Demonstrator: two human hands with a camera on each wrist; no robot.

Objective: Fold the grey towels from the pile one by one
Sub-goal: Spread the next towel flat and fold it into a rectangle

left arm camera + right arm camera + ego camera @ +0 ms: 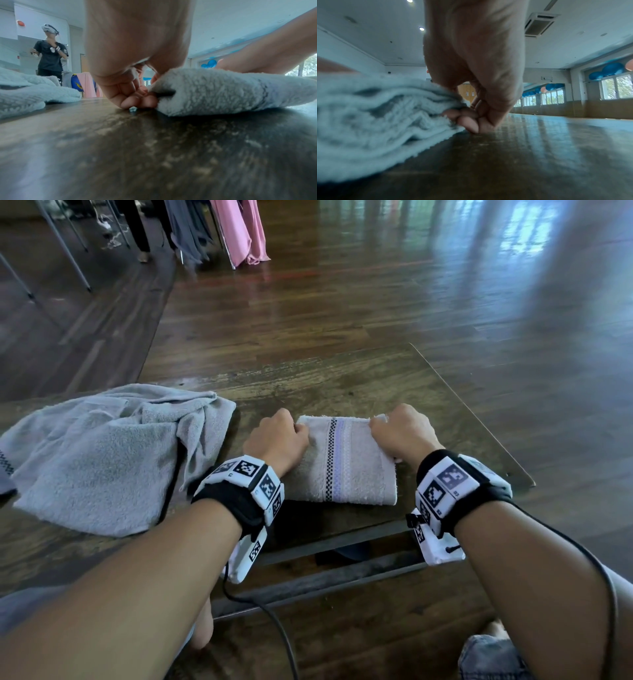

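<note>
A folded grey towel (342, 463) with a checkered and white stripe lies on the wooden table (342, 381) in front of me. My left hand (279, 436) pinches its far left corner and my right hand (400, 429) pinches its far right corner. The left wrist view shows curled fingers (137, 98) closed on the folded towel's edge (223, 92) at the table top. Seen from the right wrist, fingers (467, 117) grip the stacked layers (385, 115). An unfolded grey towel pile (106, 457) lies crumpled at the left.
The table's right edge (479, 422) runs diagonally close to my right hand, and its near edge lies just behind my wrists. Beyond is shiny wooden floor. Pink and grey cloths (239, 231) hang at the far left. Another person (49, 54) stands in the background.
</note>
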